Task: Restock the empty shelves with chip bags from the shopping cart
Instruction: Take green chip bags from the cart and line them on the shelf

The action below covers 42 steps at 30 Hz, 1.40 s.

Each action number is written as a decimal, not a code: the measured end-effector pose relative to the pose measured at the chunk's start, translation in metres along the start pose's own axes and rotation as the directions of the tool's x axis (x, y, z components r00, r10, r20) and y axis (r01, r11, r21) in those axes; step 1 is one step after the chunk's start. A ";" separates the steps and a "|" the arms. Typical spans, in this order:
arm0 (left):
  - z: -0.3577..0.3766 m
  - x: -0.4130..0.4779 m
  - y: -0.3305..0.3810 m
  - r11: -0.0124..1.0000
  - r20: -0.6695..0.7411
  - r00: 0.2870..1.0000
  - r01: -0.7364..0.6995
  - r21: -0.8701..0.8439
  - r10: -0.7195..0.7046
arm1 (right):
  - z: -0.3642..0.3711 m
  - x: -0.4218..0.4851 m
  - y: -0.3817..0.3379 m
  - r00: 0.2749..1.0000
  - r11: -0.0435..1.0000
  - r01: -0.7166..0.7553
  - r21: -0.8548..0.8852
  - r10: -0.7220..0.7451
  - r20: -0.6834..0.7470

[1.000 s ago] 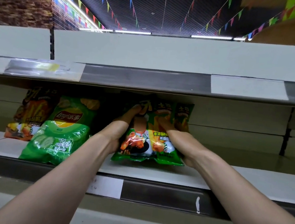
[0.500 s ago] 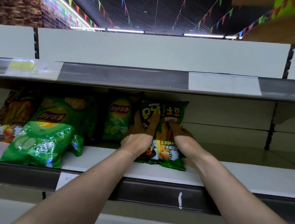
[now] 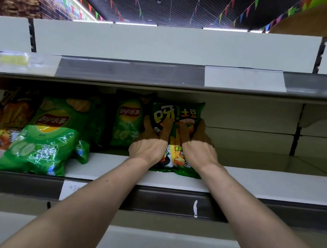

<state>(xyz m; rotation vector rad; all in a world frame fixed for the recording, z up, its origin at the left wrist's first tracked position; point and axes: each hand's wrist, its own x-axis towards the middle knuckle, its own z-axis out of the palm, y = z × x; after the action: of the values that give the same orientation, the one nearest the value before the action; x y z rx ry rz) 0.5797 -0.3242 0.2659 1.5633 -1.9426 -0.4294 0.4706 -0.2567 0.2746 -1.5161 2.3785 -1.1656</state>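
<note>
Head view: a white shelf (image 3: 272, 182) is seen beneath the grey front edge of an upper shelf (image 3: 143, 72); at the far left of the white shelf an orange bag (image 3: 6, 122) is leaned back in shadow; just to its right, and overlapping it, a large green Lay's bag (image 3: 44, 139) is laid tilted, with its lower end at the near edge of the shelf; further right and further back, a second green Lay's bag (image 3: 127, 122) is stood upright; just beside it on the right, the dark green potato bag (image 3: 181, 113) is stood upright on its bottom seam, set a little back from the near edge.

That bag is gripped by both hands at mid-height; the left hand (image 3: 151, 144) is placed on its left half, with the thumb hooked at the left edge and the fingers curled onto the front; the right hand (image 3: 198, 146) is placed on the right half in mirror fashion, with fingers pressed into the front and the thumb wrapped at the right edge; the bag's top is left showing above both hands, and its bottom is seen between and below the wrists; up on the right, a white label (image 3: 245, 78) is fixed to the upper shelf's edge.
</note>
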 end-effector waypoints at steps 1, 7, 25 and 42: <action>0.001 0.000 -0.001 1.000 -0.018 1.000 -0.011 -0.004 0.011 | 0.001 0.001 0.001 0.998 0.999 0.034 0.005 -0.033 -0.046; -0.003 -0.014 0.003 0.941 -0.383 0.885 -0.323 -0.101 0.263 | 0.004 -0.007 -0.005 0.823 0.886 0.415 -0.205 -0.462 -0.330; -0.034 -0.036 0.000 0.987 -0.331 0.931 -0.127 0.103 0.154 | -0.005 -0.026 -0.020 0.855 0.846 0.445 -0.294 -0.499 -0.143; -0.110 -0.280 -0.202 0.702 -0.506 0.543 0.243 -0.670 -0.671 | 0.112 -0.276 -0.114 0.599 0.587 0.258 0.767 -0.721 0.350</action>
<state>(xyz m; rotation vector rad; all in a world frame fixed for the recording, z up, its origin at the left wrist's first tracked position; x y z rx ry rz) 0.8385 -0.0937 0.1603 1.5271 -0.6527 -0.4214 0.7435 -0.1205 0.1828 -1.9448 0.9007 -1.1096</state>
